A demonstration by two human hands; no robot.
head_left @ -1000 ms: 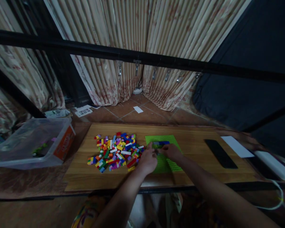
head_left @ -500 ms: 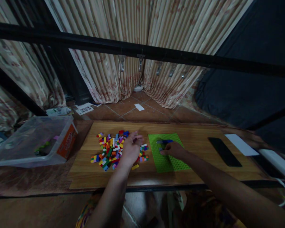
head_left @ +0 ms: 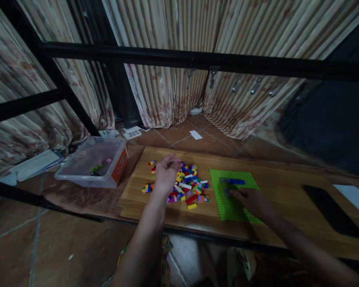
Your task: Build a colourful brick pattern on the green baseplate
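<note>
Toy bricks lie heaped on the worktop, partly hidden by your L hand, its fingers loosely spread. Your R hand is at the green baseplate, near a blue brick; a careless L sweep could scatter pcs, an R nudge jar the brick. Blur & dim light: can't tell if R fingers pinch anything.

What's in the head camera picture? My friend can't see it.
A left hand is over a pile of colorful toy bricks, and a right hand is at a green baseplate with a blue piece on it. Both are above a wooden board.
</note>
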